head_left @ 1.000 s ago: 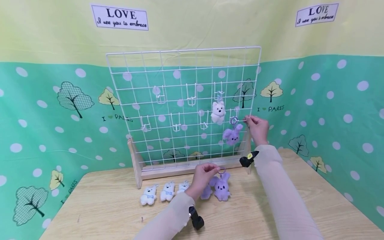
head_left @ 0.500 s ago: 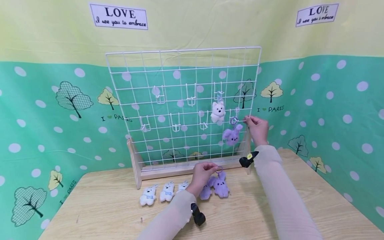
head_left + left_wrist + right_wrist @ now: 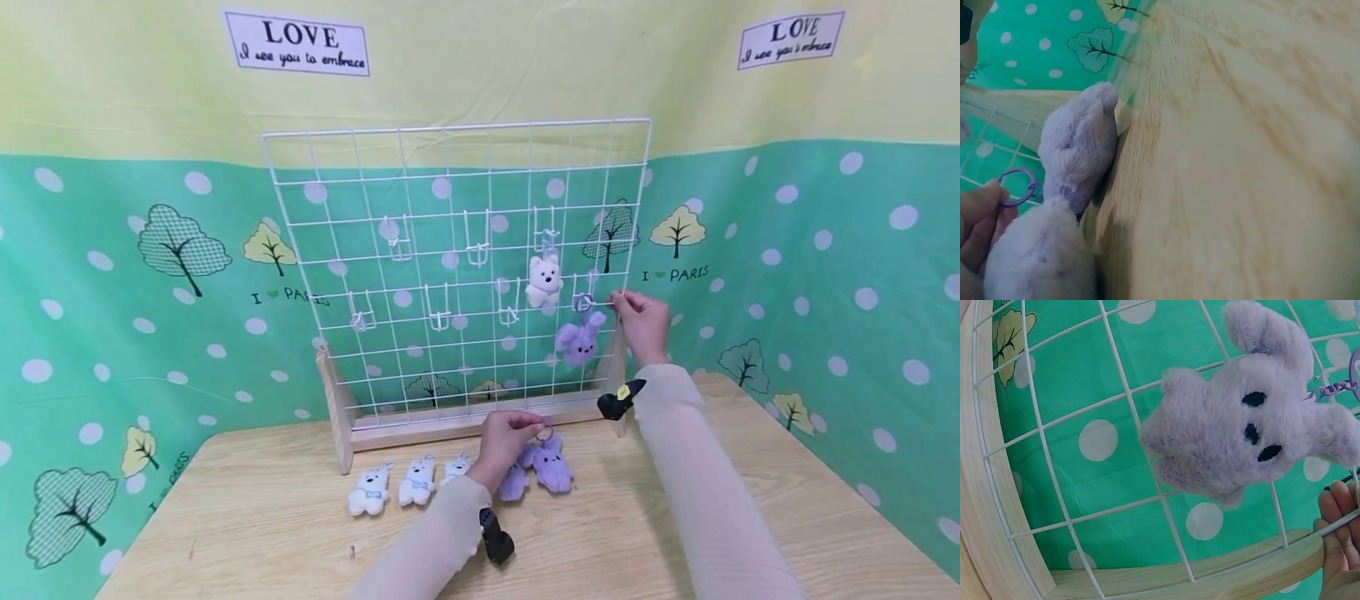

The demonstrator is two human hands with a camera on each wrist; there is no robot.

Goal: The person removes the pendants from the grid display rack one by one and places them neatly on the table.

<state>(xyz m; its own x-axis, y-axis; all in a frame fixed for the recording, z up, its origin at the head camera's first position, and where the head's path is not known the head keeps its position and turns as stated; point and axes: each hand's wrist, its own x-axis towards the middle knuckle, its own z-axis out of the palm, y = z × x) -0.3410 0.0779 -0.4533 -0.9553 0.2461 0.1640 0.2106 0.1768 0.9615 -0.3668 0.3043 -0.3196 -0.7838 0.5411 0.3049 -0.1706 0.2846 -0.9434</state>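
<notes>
My left hand pinches the purple ring of a purple rabbit plush, which rests on the table in front of the rack. Another purple plush lies beside it, partly behind my wrist. My right hand grips the right edge of the white wire grid. Near it a purple rabbit plush hangs by its ring from a lower hook; the right wrist view shows this hanging plush large, with my right hand at the grid's edge.
A white bear plush hangs from an upper hook. Several bare hooks sit on the grid to the left. Three white bear plushes lie in a row on the wooden table. The grid stands in a wooden base.
My left hand has lowered slightly and moved a little left, and the rabbit plush by its ring has tilted and sunk slightly. The right hand keeps its hold on the grid.
</notes>
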